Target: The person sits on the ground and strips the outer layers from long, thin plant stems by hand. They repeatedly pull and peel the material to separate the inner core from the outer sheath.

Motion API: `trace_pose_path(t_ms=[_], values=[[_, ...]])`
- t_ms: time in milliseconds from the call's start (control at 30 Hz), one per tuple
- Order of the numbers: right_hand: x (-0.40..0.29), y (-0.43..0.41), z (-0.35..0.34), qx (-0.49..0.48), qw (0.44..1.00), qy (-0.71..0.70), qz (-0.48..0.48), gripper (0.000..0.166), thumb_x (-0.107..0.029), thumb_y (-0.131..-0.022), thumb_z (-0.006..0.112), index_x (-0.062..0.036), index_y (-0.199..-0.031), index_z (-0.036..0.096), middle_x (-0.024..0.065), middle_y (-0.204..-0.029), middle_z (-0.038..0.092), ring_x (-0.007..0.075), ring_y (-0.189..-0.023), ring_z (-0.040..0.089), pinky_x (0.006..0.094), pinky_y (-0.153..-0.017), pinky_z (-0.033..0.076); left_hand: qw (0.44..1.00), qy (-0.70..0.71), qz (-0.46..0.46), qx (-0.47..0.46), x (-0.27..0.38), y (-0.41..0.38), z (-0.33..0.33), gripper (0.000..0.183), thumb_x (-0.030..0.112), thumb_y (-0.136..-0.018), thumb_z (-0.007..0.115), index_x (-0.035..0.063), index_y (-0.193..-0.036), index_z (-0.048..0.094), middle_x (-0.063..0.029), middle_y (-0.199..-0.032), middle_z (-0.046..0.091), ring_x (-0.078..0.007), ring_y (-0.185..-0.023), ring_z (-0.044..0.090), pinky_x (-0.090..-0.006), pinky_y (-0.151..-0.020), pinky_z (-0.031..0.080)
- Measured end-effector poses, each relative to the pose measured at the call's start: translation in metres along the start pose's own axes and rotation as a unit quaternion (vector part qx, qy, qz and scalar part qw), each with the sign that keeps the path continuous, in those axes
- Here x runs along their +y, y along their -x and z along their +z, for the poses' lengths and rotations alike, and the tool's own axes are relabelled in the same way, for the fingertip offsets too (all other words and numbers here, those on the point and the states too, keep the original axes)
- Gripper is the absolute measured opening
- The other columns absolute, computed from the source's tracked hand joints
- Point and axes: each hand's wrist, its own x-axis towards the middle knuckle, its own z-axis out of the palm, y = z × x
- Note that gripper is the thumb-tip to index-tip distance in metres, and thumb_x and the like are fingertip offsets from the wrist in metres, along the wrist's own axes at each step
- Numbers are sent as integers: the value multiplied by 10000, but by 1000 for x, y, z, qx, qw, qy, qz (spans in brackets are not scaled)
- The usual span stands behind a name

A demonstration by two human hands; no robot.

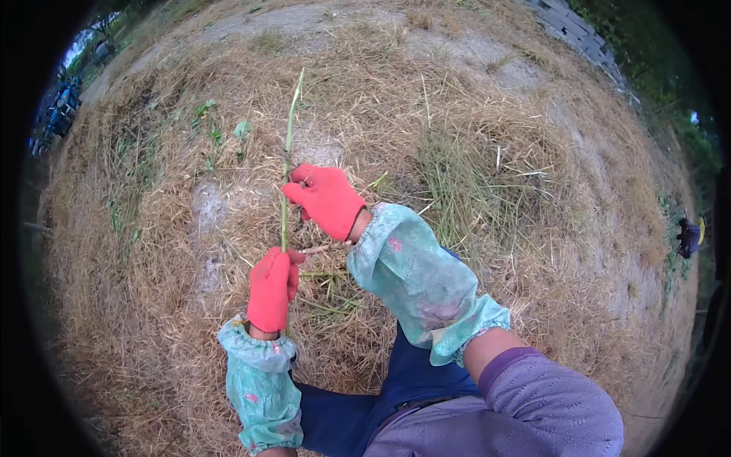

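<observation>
A long green plant stalk (289, 131) runs nearly upright in the view, with a pale, slanting tip at its far end. Lower on it, my left hand (268, 288) in a red glove grips the stalk, and a short length shows below that hand. My right hand (328, 200), also red-gloved, has its curled fingers and thumb closed at the stalk farther up. Small dark bits show around the right fingers; what they are is unclear. A thin brownish stick (317, 249) lies between the left fingers and the right cuff.
Dry straw (354, 348) covers the ground around my bent legs. A heap of greenish thin stems (468, 188) lies to the right. Broad green leaves (242, 129) are at the upper left. Grey blocks (571, 28) and a blue machine (61, 108) stand farther off.
</observation>
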Motion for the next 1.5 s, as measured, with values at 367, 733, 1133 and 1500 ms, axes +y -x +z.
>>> trace_pose_path(t_ms=[367,733,1133,1500], values=[[-8,14,-13,29,992,104,-72,313,-284,-844,663,6,-959,679,219,-813,683,348,-730,683,427,-699,546,986,158,-40,28,-7,12,34,365,343,-1048,460,43,-882,585,5,-601,436,-84,-441,385,-238,-401,277],[0,5,-24,61,979,181,-72,270,-277,-859,656,-7,-870,664,203,-739,639,358,-697,632,422,-652,496,986,-132,76,66,-16,-13,34,261,235,-996,547,24,-881,648,-100,-761,582,-261,-668,553,-342,-608,424],[-21,14,-11,53,995,-24,79,215,-189,-893,664,-1,-804,610,25,-618,568,79,-468,498,248,-437,375,862,-359,271,232,-17,-21,23,139,207,-888,702,80,-901,647,-119,-818,590,-340,-748,623,-412,-636,501],[-34,24,-5,-128,989,-12,75,175,-126,-818,640,3,-723,570,58,-698,618,123,-561,588,275,-506,465,977,42,101,180,-12,-21,0,208,220,-1004,570,28,-1037,642,-60,-714,567,-151,-530,536,-327,-487,435]])
